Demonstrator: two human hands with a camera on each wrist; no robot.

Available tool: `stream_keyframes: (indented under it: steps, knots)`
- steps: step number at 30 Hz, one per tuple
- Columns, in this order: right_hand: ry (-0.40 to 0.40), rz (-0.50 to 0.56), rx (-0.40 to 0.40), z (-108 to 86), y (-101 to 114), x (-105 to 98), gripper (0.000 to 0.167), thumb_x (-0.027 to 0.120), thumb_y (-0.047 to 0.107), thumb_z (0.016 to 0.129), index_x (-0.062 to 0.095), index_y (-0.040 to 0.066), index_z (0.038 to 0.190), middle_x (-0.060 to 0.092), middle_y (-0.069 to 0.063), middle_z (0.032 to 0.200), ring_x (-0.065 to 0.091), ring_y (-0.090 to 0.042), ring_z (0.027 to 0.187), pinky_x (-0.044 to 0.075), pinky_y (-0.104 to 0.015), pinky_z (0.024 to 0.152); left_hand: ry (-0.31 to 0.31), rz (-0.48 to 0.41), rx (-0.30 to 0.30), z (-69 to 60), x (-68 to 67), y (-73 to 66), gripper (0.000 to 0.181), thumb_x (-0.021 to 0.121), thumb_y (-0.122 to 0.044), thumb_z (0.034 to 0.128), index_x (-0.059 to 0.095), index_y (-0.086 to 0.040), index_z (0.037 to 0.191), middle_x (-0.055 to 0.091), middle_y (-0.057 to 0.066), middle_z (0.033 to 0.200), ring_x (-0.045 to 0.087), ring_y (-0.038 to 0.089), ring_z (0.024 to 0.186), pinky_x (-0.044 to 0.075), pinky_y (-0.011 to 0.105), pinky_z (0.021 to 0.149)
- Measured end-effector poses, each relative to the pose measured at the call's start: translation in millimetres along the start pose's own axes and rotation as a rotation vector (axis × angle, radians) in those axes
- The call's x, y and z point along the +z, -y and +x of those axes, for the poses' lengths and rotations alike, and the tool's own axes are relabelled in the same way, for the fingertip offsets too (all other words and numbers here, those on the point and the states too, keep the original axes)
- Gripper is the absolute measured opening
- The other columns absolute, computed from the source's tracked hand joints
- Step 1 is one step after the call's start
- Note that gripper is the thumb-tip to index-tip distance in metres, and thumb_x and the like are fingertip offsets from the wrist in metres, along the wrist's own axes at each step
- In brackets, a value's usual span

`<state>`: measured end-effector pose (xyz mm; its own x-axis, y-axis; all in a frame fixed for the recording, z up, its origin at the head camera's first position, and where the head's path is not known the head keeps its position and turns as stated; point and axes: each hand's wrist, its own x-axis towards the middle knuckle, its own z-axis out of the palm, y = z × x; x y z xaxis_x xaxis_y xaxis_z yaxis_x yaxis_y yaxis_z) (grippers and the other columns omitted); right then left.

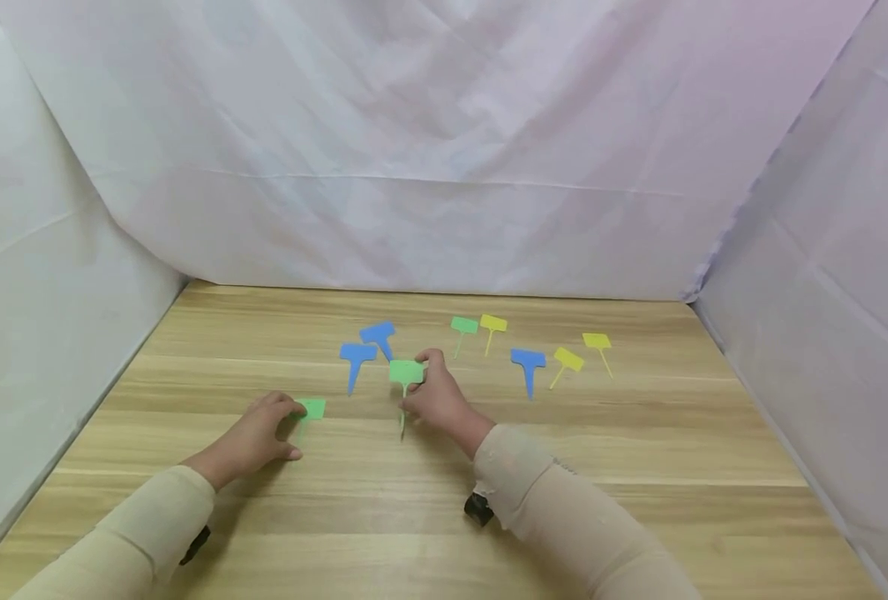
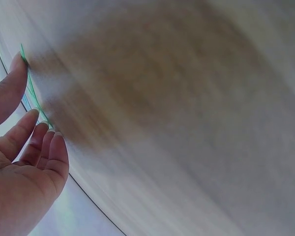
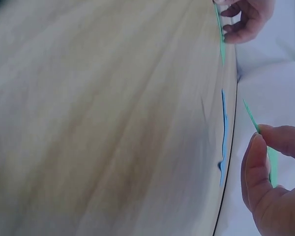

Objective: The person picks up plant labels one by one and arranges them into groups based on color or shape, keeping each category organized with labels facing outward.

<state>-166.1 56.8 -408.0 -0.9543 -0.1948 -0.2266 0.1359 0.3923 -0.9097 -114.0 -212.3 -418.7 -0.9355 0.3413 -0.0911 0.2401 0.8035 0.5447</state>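
white fabric sheeting (image 1: 444,125) hangs in folds behind the work and along both sides. in front of it spreads a pale brown table with wood grain (image 1: 384,542). two cream-beige cloth sleeves, the left sleeve (image 1: 137,525) and the right sleeve (image 1: 571,517), come in from the near edge, with a dark object (image 1: 478,510) under the right cuff.

the left hand (image 1: 252,433) is low over the table, thumb and fingers spread apart around a flat bright-green t-shaped tag (image 1: 314,408), fingertips at its plate and thumb near its stem. the right hand (image 1: 444,400) pinches a second green tag (image 1: 405,371) by the stem between thumb and fingers, holding it up off the table, plate uppermost.

three flat blue t-shaped tags with tapering stems lie beyond the hands: a front-left blue tag (image 1: 357,353) just beside a rear-left blue tag (image 1: 377,333), and a right-hand blue tag (image 1: 528,359) well apart from them.

among the smaller tags, a third green tag (image 1: 464,325) lies farther back, just beside a thin-stemmed yellow tag (image 1: 493,323). to the right are a tilted yellow tag (image 1: 568,359) and a far-right yellow tag (image 1: 597,341).
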Motion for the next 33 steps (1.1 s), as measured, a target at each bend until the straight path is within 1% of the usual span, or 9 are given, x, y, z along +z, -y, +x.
stream_keyframes:
  steps: [4,8,15,21,24,33]
  knots:
    - [0.032,0.019,-0.003,-1.7,1,8,0.071,0.072,-0.013,0.075,0.031,0.005,0.131,0.053,-0.013,0.096,0.055,-0.018,0.078,0.05,-0.025,0.058,0.006,-0.008,-0.01,-0.6,2.0,2.8,0.061,0.085,-0.012,0.0685,0.057,0.011,0.117,0.052,0.023,0.116,0.047,0.046,0.11,0.041,0.059,0.094]
    - [0.053,-0.002,-0.005,-2.9,-1,16,0.07,0.072,-0.013,0.076,0.032,0.005,0.13,0.055,-0.013,0.095,0.054,-0.018,0.08,0.05,-0.026,0.06,0.011,-0.014,-0.021,-3.7,4.7,6.4,0.062,0.084,-0.012,0.0686,0.056,0.011,0.119,0.052,0.024,0.118,0.046,0.046,0.112,0.04,0.06,0.095]
    - [0.072,-0.029,-0.017,-8.1,1,25,0.069,0.07,-0.014,0.075,0.032,0.006,0.13,0.055,-0.01,0.091,0.055,-0.016,0.075,0.048,-0.023,0.055,0.014,-0.02,-0.021,-5.7,4.2,8.0,0.064,0.085,-0.014,0.0676,0.056,0.011,0.119,0.051,0.025,0.118,0.045,0.047,0.112,0.04,0.061,0.094]
    - [0.082,-0.059,-0.03,-11.2,6,33,0.071,0.071,-0.015,0.074,0.033,0.007,0.131,0.057,-0.009,0.09,0.055,-0.015,0.077,0.048,-0.022,0.056,0.005,-0.007,-0.019,-4.7,4.0,6.9,0.063,0.085,-0.013,0.0668,0.057,0.011,0.118,0.052,0.025,0.118,0.045,0.048,0.111,0.04,0.061,0.094]
    - [0.09,-0.091,-0.03,-12.5,8,36,0.072,0.072,-0.013,0.075,0.033,0.008,0.131,0.057,-0.009,0.089,0.055,-0.015,0.077,0.048,-0.023,0.057,0.002,-0.002,-0.012,-3.7,4.0,6.5,0.062,0.085,-0.012,0.0668,0.057,0.011,0.117,0.052,0.025,0.118,0.046,0.048,0.111,0.04,0.062,0.094]
    - [0.102,-0.132,-0.026,-12.4,10,41,0.067,0.07,-0.012,0.076,0.033,0.008,0.129,0.059,-0.01,0.091,0.054,-0.015,0.074,0.046,-0.022,0.056,0.006,-0.006,0.013,2.5,4.5,6.9,0.062,0.084,-0.013,0.068,0.057,0.011,0.119,0.052,0.023,0.118,0.046,0.046,0.111,0.04,0.061,0.094]
